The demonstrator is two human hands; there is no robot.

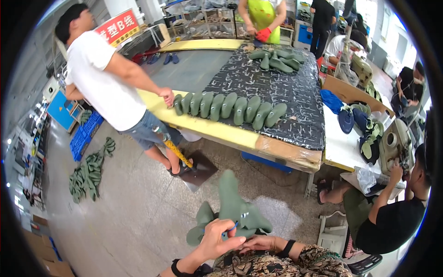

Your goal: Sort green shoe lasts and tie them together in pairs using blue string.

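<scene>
Below me, a bundle of dark green moulded shoe pieces (230, 198) lies over my lap, with one long piece pointing away. My left hand (217, 240) is closed, fingers curled around a small blue object (234, 227) whose kind I cannot make out. Close beside it, my right hand (260, 243) grips the near edge of the green pieces. Its fingertips are partly hidden. Each wrist carries a black band.
Ahead, a long table (277, 124) bears a row of green shoe pieces (216, 107) and a farther heap (277, 60). A person (108, 78) stands left of it; another (392, 217) sits at a sewing machine (396, 143). More green pieces (87, 175) lie on the floor.
</scene>
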